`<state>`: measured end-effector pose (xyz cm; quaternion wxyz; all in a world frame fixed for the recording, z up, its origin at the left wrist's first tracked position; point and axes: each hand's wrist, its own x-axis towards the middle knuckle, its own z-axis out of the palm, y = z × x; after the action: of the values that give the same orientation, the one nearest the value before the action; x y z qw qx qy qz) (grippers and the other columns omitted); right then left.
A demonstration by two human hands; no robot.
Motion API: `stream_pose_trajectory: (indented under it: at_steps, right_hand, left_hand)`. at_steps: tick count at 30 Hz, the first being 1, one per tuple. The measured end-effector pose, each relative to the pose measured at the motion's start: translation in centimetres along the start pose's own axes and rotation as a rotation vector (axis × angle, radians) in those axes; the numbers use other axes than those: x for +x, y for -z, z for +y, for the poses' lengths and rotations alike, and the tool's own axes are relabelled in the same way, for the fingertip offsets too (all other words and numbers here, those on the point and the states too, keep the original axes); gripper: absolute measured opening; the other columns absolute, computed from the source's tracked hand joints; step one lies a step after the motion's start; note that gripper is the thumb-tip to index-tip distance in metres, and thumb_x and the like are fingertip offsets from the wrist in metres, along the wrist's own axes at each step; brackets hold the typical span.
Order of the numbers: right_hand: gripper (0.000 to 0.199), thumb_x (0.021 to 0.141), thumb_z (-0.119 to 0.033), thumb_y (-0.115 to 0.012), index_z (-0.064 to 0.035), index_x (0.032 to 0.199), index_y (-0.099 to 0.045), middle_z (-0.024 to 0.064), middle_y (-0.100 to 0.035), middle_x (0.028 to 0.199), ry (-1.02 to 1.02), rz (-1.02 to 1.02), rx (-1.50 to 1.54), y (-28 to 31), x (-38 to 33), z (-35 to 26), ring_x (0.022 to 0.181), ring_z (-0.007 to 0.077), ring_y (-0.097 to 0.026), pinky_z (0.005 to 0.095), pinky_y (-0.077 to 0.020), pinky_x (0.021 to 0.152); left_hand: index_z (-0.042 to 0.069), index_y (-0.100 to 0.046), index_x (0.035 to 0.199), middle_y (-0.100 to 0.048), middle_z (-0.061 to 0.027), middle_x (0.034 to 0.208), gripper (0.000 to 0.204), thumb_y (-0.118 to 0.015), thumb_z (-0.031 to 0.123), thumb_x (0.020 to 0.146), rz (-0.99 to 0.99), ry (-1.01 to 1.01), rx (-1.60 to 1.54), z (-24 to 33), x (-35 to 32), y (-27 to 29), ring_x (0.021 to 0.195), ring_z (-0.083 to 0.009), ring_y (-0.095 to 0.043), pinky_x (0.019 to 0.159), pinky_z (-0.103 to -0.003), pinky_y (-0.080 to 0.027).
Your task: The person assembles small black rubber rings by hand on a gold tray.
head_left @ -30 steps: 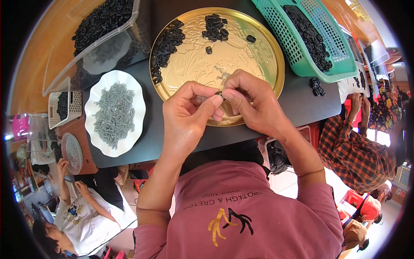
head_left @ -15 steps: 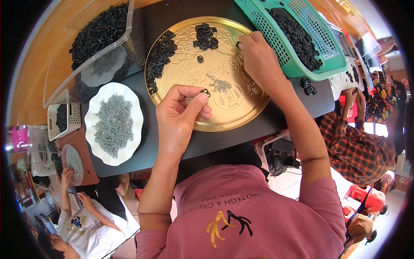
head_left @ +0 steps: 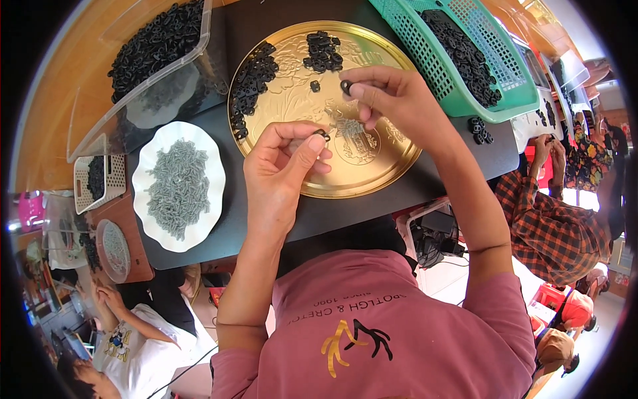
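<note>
My left hand [head_left: 282,169] hovers over the lower left of a round gold tray [head_left: 372,173] and pinches a small black ring-shaped part [head_left: 322,135] between thumb and forefinger. My right hand [head_left: 392,100] is above the tray's middle, holding another small black part [head_left: 345,86] at its fingertips. Two heaps of the same black parts lie on the tray, one along its left rim [head_left: 251,83] and one near the top [head_left: 322,51]. A single loose part [head_left: 315,86] lies between them.
A white scalloped plate [head_left: 146,219] of grey pieces sits left of the tray. A clear tub [head_left: 143,100] of black parts and a green basket [head_left: 432,60] of more stand at the back. Other people sit to the right and lower left.
My right hand went from beside my left hand out to the tray's far edge near the basket, then came back to the tray's middle with a black part. My left hand stayed put.
</note>
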<state>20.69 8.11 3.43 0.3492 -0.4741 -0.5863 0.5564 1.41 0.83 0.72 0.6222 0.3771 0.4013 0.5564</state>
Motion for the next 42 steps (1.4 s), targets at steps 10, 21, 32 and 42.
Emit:
stream_pose_trajectory:
  at_steps: [10, 21, 32, 42]
  right_hand:
    - [0.024, 0.088, -0.006, -0.064, 0.0037, 0.11, -0.062, 0.0064, -0.067, 0.084, 0.069, 0.03, 0.26, -2.8, -3.7, -0.1, 0.065, 0.0094, -0.062, 0.0212, -0.0506, 0.061]
    - [0.025, 0.089, -0.008, -0.064, 0.0018, 0.111, -0.062, 0.0051, -0.067, 0.088, 0.126, 0.108, 0.298, -4.2, -4.9, 0.7, 0.07, 0.0071, -0.06, 0.0196, -0.049, 0.063]
    - [0.025, 0.089, -0.008, -0.063, 0.0007, 0.112, -0.062, 0.0036, -0.064, 0.091, 0.107, 0.107, 0.369, -4.0, -4.9, 0.6, 0.071, 0.0054, -0.057, 0.02, -0.0484, 0.061]
    - [0.024, 0.089, -0.009, -0.063, -0.001, 0.112, -0.063, 0.0006, -0.062, 0.091, 0.119, 0.13, 0.235, -4.4, -5.6, -0.1, 0.081, 0.0041, -0.056, 0.0203, -0.0494, 0.066]
  left_hand:
    - [0.0, -0.056, 0.101, -0.06, -0.0198, 0.119, 0.014, -0.061, 0.002, 0.089, -0.041, -0.126, -0.082, 0.2, -1.1, -0.3, 0.09, -0.0151, -0.064, 0.07, -0.023, -0.053]
    - [-0.001, -0.055, 0.102, -0.062, -0.0218, 0.114, 0.013, -0.059, 0.003, 0.09, 0.002, -0.137, -0.108, 0.5, -1.5, -0.5, 0.088, -0.0181, -0.066, 0.07, -0.024, -0.054]
    - [-0.002, -0.056, 0.101, -0.065, -0.0167, 0.105, 0.013, -0.06, 0.004, 0.09, 0.015, -0.066, -0.138, 0.3, -1.3, -0.8, 0.079, -0.0149, -0.064, 0.066, -0.024, -0.054]
    - [-0.003, -0.057, 0.1, -0.064, -0.0089, 0.087, 0.014, -0.062, 0.004, 0.089, 0.049, -0.003, -0.133, 0.0, -1.0, -0.7, 0.069, -0.0128, -0.063, 0.06, -0.024, -0.054]
